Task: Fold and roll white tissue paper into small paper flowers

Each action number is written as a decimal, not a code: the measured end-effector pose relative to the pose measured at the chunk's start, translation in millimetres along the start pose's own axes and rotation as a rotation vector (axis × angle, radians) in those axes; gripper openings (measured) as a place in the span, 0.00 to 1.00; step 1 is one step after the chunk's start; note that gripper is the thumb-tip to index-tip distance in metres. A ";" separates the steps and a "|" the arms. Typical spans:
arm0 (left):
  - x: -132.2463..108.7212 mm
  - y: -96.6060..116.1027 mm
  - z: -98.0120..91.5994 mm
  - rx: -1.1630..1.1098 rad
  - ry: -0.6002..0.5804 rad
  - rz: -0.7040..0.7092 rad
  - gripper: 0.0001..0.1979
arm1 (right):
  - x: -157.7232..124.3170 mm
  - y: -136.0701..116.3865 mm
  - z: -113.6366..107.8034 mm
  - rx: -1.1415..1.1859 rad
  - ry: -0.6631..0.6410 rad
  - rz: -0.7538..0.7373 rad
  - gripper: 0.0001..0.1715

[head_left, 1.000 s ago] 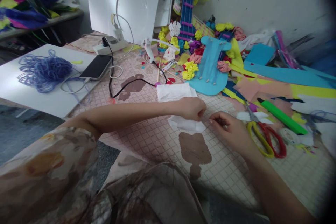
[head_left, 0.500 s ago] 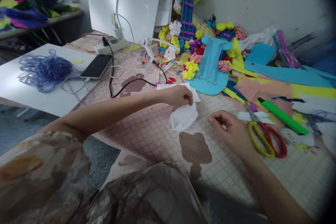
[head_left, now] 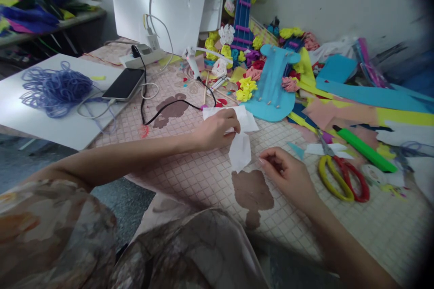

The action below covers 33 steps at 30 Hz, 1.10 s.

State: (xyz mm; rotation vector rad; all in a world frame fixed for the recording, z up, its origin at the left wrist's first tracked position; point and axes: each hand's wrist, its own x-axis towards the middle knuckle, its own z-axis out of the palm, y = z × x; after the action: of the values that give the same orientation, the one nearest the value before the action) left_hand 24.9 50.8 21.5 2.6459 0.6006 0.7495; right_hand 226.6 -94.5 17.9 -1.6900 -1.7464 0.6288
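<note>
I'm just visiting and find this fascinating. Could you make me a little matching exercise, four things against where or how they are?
Things:
1. Yarn
2. Smartphone
3. Scissors
4. Left hand

Places, colours or states:
A. Yellow and red handles
B. Fingers on white paper
C. Joined to a white cable
D. Bluish-purple tangle on a white board

Right pairs: 1-D, 2-C, 3-A, 4-B
</note>
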 end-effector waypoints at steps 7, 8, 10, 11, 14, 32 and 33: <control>-15.5 14.4 -5.3 0.565 -0.064 0.279 0.13 | -1.6 7.1 -5.1 -0.011 0.114 0.056 0.08; -18.8 15.8 -5.7 0.607 -0.071 0.317 0.14 | -3.2 6.9 -6.1 -0.018 0.115 0.044 0.08; -25.0 17.2 -6.9 0.652 -0.063 0.361 0.13 | -8.3 4.5 -6.1 -0.040 0.082 -0.015 0.07; -27.7 17.3 -7.8 0.665 -0.053 0.375 0.13 | -11.4 2.6 -4.8 -0.055 0.051 -0.060 0.06; -34.2 16.6 -12.0 0.675 -0.029 0.399 0.12 | -19.7 -3.1 3.5 -0.114 -0.044 -0.208 0.04; -59.7 18.9 -16.7 0.177 -0.154 0.167 0.06 | -21.4 -7.9 19.2 -0.177 -0.008 -0.285 0.03; -59.4 19.3 -15.8 0.170 -0.153 0.157 0.07 | -22.6 -8.3 18.6 -0.186 -0.019 -0.331 0.03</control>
State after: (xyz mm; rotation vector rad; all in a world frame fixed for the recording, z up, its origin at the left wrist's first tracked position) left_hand -24.0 9.0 17.3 2.9015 0.4370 0.5512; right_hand 207.2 -116.0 8.5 -1.4654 -2.0916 0.3425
